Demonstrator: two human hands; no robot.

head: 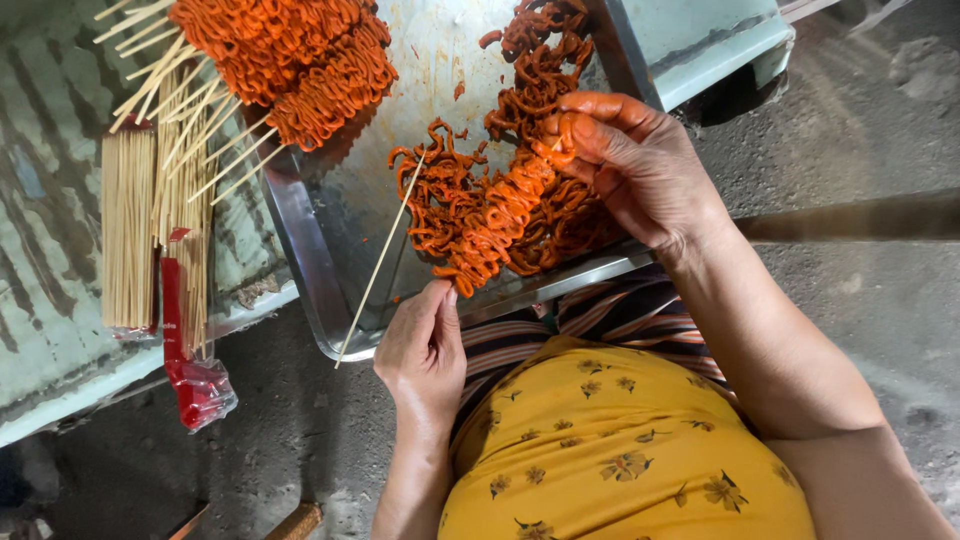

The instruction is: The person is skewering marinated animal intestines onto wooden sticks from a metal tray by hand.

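Orange curly strips (500,215) pinched in right fingers (580,130); left fingers (440,300) touch their end.

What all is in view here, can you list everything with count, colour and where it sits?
metal tray: one, silver, on the pale green table
loose wavy strips: a heap, orange-red, in the tray
skewered strips: a pile, orange, top left over the tray edge
single skewer: one, pale wood, slanting across the tray
skewer bundles: two, pale wood, on the table at left
plastic wrapper: one, red, hanging off the table edge
left hand: at the tray's near rim
right hand: grip on the strips
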